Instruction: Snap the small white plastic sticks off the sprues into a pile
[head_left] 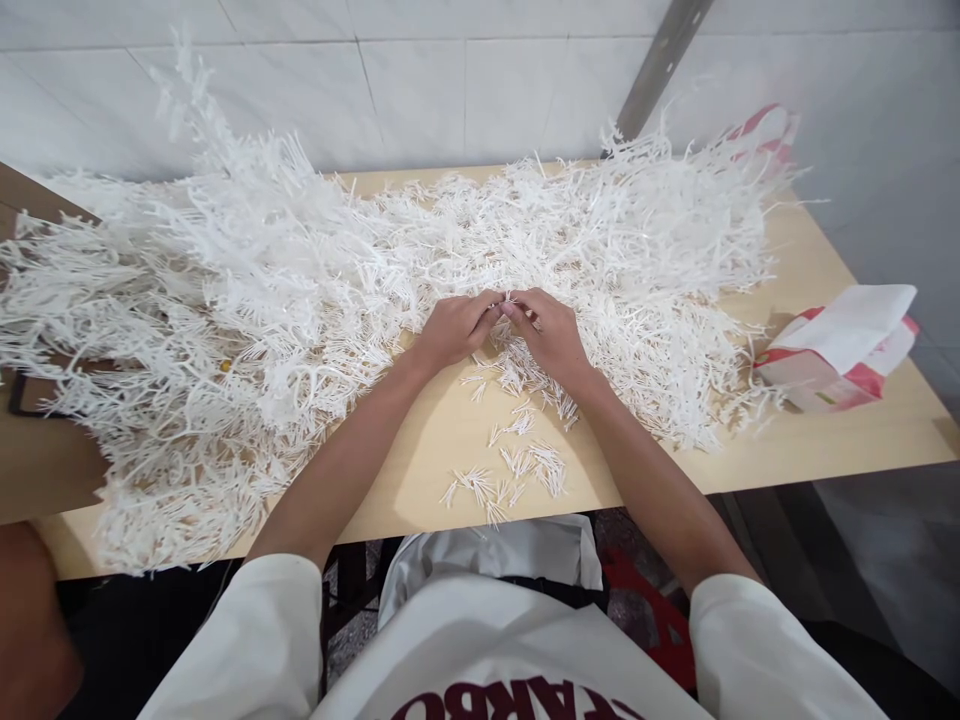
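Observation:
My left hand (457, 328) and my right hand (553, 338) meet at the front edge of a big heap of white, thin-branched plastic sprigs (630, 250). The thumbs and fingertips of both are pinched together on a small white sprig (508, 296), whose tips show just between them. Most of it is hidden by the fingers. Below my hands, several short loose sprigs (544, 466) lie scattered on the wooden table (397, 475).
On the right stands an open red-and-white paper packet (832, 350). A second pink-and-white packet (772, 135) is half behind the heap. A cardboard box (45, 450) sits at the left under sprigs. Behind the table are a tiled wall (420, 90) and a slanted metal post (660, 65).

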